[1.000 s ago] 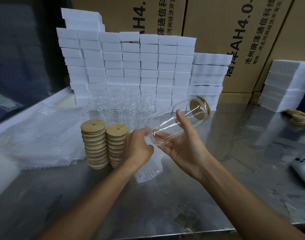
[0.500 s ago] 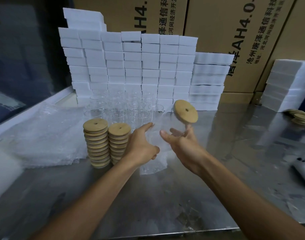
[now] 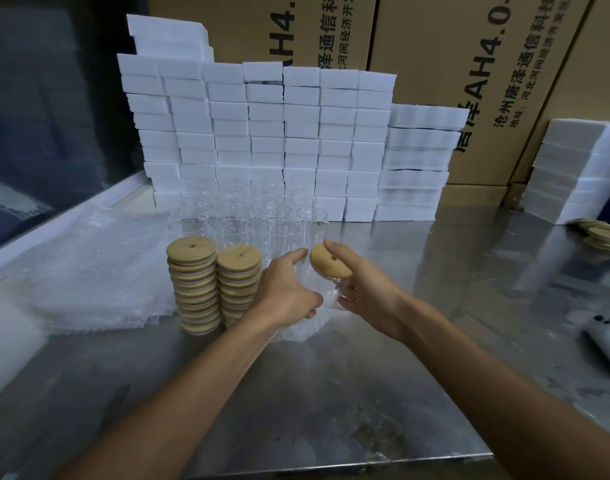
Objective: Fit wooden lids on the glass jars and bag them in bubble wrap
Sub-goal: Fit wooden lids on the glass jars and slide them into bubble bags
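Observation:
A glass jar (image 3: pixel 326 293) with a wooden lid (image 3: pixel 331 261) stands upright between my hands, its lower part inside a bubble wrap bag (image 3: pixel 298 332) on the steel table. My left hand (image 3: pixel 289 289) grips the bag against the jar's left side. On the jar's right side, my right hand (image 3: pixel 366 289) holds the glass, with one finger reaching over the lid. Two stacks of wooden lids (image 3: pixel 192 282) stand just left of my left hand. Several empty glass jars (image 3: pixel 234 216) stand behind them.
A pile of flat bubble wrap bags (image 3: pixel 89 271) lies at the left. White foam boxes (image 3: pixel 262 133) are stacked at the back, with cardboard cartons (image 3: pixel 487 81) behind. More lids (image 3: pixel 601 233) and a white device (image 3: pixel 608 337) lie at the right.
The lidded jar went from tilted in my right hand to upright and lower, down into the bubble wrap bag that my left hand holds.

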{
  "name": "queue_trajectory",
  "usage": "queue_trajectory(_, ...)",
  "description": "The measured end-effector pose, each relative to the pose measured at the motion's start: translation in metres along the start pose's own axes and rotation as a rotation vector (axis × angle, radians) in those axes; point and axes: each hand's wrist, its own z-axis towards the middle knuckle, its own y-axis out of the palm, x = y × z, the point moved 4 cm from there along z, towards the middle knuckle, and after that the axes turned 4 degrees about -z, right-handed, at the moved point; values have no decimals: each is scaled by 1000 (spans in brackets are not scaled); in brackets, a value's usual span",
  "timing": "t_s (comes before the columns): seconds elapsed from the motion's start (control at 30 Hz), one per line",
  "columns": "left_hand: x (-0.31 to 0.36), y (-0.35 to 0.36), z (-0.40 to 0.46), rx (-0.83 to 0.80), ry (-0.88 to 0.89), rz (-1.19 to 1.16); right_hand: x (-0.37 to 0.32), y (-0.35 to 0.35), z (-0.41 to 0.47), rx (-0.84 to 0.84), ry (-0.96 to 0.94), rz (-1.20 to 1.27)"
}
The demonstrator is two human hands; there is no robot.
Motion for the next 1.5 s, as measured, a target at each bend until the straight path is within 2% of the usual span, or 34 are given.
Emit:
queue_trajectory(0.13, 4, -1, 0, -9, 17, -20, -1, -3, 0, 59, 12, -138)
queue_trajectory(0.37, 21, -12, 6, 1, 14, -126, -30, -8, -6, 235, -163, -483)
queue_trajectory(0.5, 35, -21, 11, -24, 22, -203, -48, -13, -10, 309, -262, -555)
queue_trajectory(0.6, 40, -30, 13, -34, 11, -314, -62, -17, -14, 328, -293, -509)
queue_trajectory(0.7, 41, -37, 14, -23, -17, -392, -66, -22, -18, 356, -343, -362)
queue_trajectory(0.83, 39, -35, 12, -52, -30, -394, -57, -30, -25, 491, -467, -74)
queue_trajectory(0.93, 35, -31, 9, -67, -13, -339, -37, -42, -24, 637, -416, 19)
queue_trajectory(1.0, 34, -31, 11, -57, 9, -305, -25, -46, -21, 575, -310, 4)
queue_trajectory(1.1, 36, -30, 12, -50, 27, -274, -12, -41, -18, 378, -169, -145)
queue_trajectory(1.17, 36, -27, 12, -57, 53, -264, -12, -38, -15, 339, -165, -222)
queue_trajectory(1.27, 35, -21, 11, -18, 105, -274, -19, -38, -12, 361, -204, -77)
queue_trajectory(1.5, 10, 3, 4, -59, 286, 18, -25, -33, -9, 285, -151, 275)
